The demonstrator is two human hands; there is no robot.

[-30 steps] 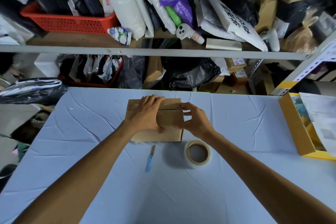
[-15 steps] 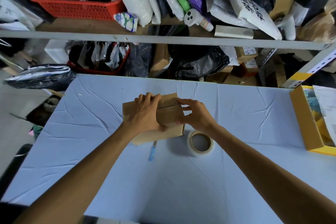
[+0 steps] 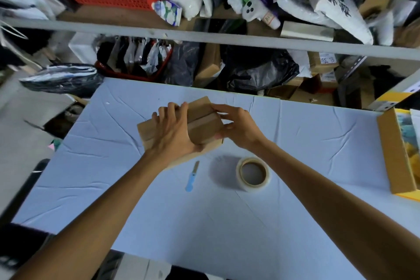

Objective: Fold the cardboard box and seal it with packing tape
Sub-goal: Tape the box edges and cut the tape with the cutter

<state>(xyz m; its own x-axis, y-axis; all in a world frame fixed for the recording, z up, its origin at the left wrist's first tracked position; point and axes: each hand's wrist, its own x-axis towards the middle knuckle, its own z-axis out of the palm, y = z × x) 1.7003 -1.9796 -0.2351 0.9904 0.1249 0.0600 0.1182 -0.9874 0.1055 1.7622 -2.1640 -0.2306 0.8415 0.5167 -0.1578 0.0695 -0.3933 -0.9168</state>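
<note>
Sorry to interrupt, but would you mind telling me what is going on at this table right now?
A person is holding a small cardboard box with both hands on a table covered in pale blue cloth. The left hand lies over its top and the right hand grips its right end. A strip of tape already shows along the top seam. The tape roll and a small blue-handled knife lie in front of the box, untouched.

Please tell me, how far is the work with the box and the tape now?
Done: the cardboard box looks folded shut, and a strip of tape already runs along its top seam. In hand: the left hand presses on the top while the right hand grips the right end. Left: possibly more seams; the tape roll and the blue knife lie untouched on the table.
</note>
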